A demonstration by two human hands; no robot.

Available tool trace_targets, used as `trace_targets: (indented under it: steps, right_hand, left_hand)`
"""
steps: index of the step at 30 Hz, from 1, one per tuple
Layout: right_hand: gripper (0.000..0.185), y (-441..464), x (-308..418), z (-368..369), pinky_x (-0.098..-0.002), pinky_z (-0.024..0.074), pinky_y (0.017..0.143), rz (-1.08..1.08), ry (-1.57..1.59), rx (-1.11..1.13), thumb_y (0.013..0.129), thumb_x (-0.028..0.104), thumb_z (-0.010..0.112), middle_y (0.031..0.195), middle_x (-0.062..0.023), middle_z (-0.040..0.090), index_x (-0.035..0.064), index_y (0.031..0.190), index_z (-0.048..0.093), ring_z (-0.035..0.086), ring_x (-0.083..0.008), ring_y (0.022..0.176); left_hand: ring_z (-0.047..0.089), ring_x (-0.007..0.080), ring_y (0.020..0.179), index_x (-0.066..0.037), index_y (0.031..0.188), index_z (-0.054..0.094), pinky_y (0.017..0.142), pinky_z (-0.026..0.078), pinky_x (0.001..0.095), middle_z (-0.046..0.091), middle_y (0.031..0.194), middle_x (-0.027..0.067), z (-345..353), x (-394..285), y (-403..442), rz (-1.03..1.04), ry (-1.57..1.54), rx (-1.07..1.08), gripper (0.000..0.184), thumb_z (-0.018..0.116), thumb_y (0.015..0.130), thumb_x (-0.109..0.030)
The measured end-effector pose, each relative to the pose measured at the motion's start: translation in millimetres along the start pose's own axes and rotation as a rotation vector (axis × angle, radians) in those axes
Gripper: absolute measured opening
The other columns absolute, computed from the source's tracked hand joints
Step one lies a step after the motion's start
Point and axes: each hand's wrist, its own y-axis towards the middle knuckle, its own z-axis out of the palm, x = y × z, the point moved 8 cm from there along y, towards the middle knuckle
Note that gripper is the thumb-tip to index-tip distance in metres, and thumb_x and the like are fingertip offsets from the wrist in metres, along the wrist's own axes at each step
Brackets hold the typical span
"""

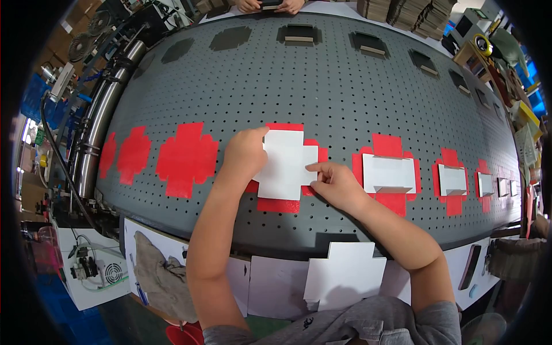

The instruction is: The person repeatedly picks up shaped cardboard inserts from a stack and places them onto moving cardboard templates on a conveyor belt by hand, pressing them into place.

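Note:
A white cardboard box blank (282, 164), shaped like a cross, lies over a red cut-out sheet (279, 205) on the perforated grey belt (247, 103). Red shows past the blank's edges at top, bottom and right. With its fingers curled, my left hand (246, 154) is closed at the blank's upper left edge; its fingertips are partly hidden. On the other side my right hand (340, 185) pinches the blank's right flap between thumb and index finger. To the right, a red sheet (387, 144) carries a white blank (389, 172) with two flaps raised.
More red sheets (187, 160) lie at left, and further red-and-white pieces (452, 179) at right. Dark cut-outs (300, 35) run along the far side. Before me stands a stack of white blanks (348, 276). A metal roller (109, 109) borders the left; another person's hands (270, 6) are opposite.

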Motion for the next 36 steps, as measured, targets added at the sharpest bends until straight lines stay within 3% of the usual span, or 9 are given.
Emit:
trace_targets:
  steps: [7, 9, 19, 22, 24, 27, 30, 32, 36]
  right_hand:
    - [0.035, 3.3, -6.6, 0.6, -0.0220, 0.0418, 0.055, 0.003, -0.036, -0.010, 0.083, 0.000, 0.061, 0.068, 0.0031, 0.048, -0.0056, 0.118, 0.059, 0.045, -0.0041, 0.058]
    - [0.035, 2.7, -7.7, 1.3, -0.0220, 0.0416, 0.054, -0.004, -0.039, -0.023, 0.083, 0.000, 0.061, 0.068, 0.0031, 0.048, -0.0053, 0.118, 0.059, 0.045, -0.0041, 0.058]
    - [0.037, -0.8, -8.9, 1.5, -0.0282, 0.0462, 0.062, 0.061, -0.070, -0.052, 0.081, 0.004, 0.061, 0.066, -0.0023, 0.052, -0.0035, 0.117, 0.060, 0.051, -0.0111, 0.062]
    - [0.036, -1.2, -12.0, 1.3, -0.0281, 0.0460, 0.061, 0.061, -0.079, -0.067, 0.080, 0.004, 0.061, 0.066, -0.0023, 0.052, -0.0034, 0.115, 0.061, 0.051, -0.0110, 0.062]
    - [0.035, -2.6, -9.5, 0.3, -0.0281, 0.0459, 0.061, 0.056, -0.088, -0.078, 0.080, 0.005, 0.061, 0.066, -0.0022, 0.052, -0.0034, 0.114, 0.062, 0.051, -0.0109, 0.062]
    - [0.030, -14.8, 7.7, -7.4, -0.0286, 0.0456, 0.061, 0.027, -0.248, -0.109, 0.080, 0.005, 0.061, 0.066, -0.0023, 0.052, -0.0020, 0.109, 0.063, 0.052, -0.0114, 0.062]
    - [0.025, -47.9, -5.9, -8.4, -0.0282, 0.0455, 0.061, 0.080, -0.352, 0.006, 0.080, 0.004, 0.063, 0.064, 0.0001, 0.051, 0.0002, 0.105, 0.064, 0.051, -0.0114, 0.061]
    - [0.027, -79.7, -20.1, 7.3, -0.0272, 0.0453, 0.061, 0.075, 0.149, 0.180, 0.080, 0.002, 0.065, 0.078, -0.0006, 0.056, 0.0042, 0.108, 0.063, 0.051, -0.0102, 0.069]
    - [0.040, -125.6, 5.5, 26.4, -0.0250, 0.0457, 0.072, -0.102, 0.172, 0.152, 0.079, 0.000, 0.067, 0.111, -0.0070, 0.050, 0.0059, 0.117, 0.059, 0.049, -0.0114, 0.089]
  left_hand:
    - [0.060, 0.0333, 0.106, -0.003, 0.121, 0.059, 0.090, 0.048, 0.0393, 0.063, 0.113, 0.0190, 8.1, 6.7, 5.7, -0.057, -0.068, 0.132, 0.051, 0.056, 0.070, 0.006]
    - [0.061, 0.0353, 0.097, -0.001, 0.117, 0.060, 0.083, 0.050, 0.0414, 0.066, 0.100, 0.0185, 7.5, 5.8, 7.6, 0.006, -0.078, 0.091, 0.047, 0.054, 0.071, 0.006]
    - [0.062, 0.0334, 0.097, 0.000, 0.112, 0.061, 0.084, 0.049, 0.0407, 0.064, 0.105, 0.0191, 8.2, 8.5, 10.2, 0.028, -0.134, 0.151, 0.043, 0.056, 0.069, 0.007]
    - [0.060, 0.0295, 0.093, 0.000, 0.097, 0.060, 0.079, 0.049, 0.0407, 0.062, 0.096, 0.0155, 16.9, 14.9, 8.5, -0.026, -0.135, 0.221, 0.029, 0.060, 0.069, 0.004]
    - [0.055, 0.0251, 0.095, -0.002, 0.088, 0.056, 0.076, 0.047, 0.0379, 0.056, 0.095, 0.0115, 4.2, -4.6, -1.4, 0.449, -0.042, -0.083, 0.021, 0.066, 0.069, -0.001]
    - [0.051, 0.0252, 0.102, -0.005, 0.097, 0.060, 0.083, 0.045, 0.0359, 0.053, 0.103, 0.0092, 20.7, 1.4, -13.5, 0.509, 0.173, 0.168, 0.035, 0.074, 0.066, -0.014]
    - [0.051, 0.0270, 0.101, -0.007, 0.103, 0.063, 0.090, 0.042, 0.0380, 0.054, 0.103, 0.0081, 6.9, -4.7, -40.8, 0.657, 0.030, 0.140, 0.048, 0.079, 0.061, -0.024]
    - [0.052, 0.0279, 0.100, -0.006, 0.106, 0.063, 0.092, 0.041, 0.0386, 0.054, 0.101, 0.0082, 2.5, -4.5, -43.6, 0.685, 0.022, 0.143, 0.053, 0.080, 0.060, -0.027]
    - [0.053, 0.0285, 0.095, -0.004, 0.099, 0.064, 0.089, 0.042, 0.0391, 0.058, 0.092, 0.0082, 2.6, -5.5, -31.0, 0.708, -0.014, 0.272, 0.048, 0.079, 0.060, -0.029]
